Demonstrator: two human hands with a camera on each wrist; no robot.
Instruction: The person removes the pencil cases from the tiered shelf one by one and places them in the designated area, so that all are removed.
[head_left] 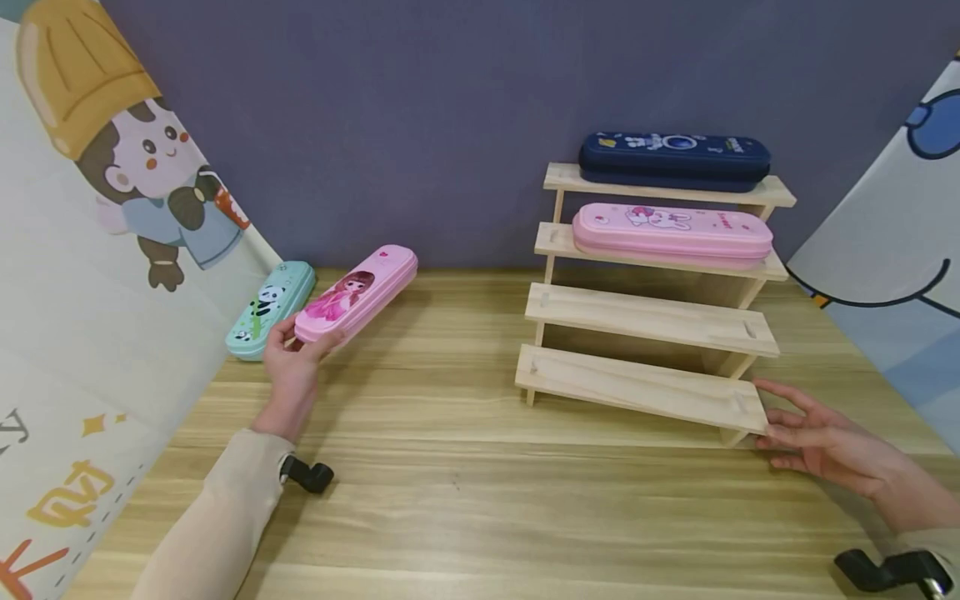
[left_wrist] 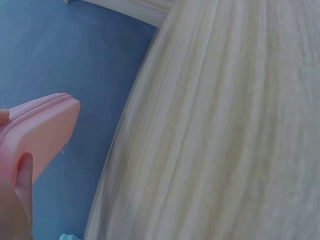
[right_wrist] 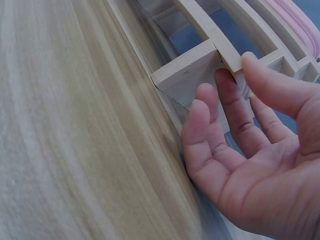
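Note:
In the head view my left hand (head_left: 292, 371) holds a pink pencil case (head_left: 356, 296) with a long-haired girl printed on its lid, thumb on one side and fingers on the other. The case is tilted above the table, beside a mint-green panda pencil case (head_left: 270, 310). The left wrist view shows the thumb pressed against the pink case (left_wrist: 47, 127). At the right, my right hand (head_left: 836, 446) touches the end of the lowest shelf of a stepped wooden rack (head_left: 645, 387). Its fingers are loosely bent around that corner in the right wrist view.
On the rack's top shelf lies a navy astronaut pencil case (head_left: 675, 160). A pink rabbit pencil case (head_left: 671, 233) lies one shelf lower. The two lower shelves show bare wood. A dark wall panel (head_left: 420, 125) stands behind the wood-grain table (head_left: 450, 500), with printed cloths at both sides.

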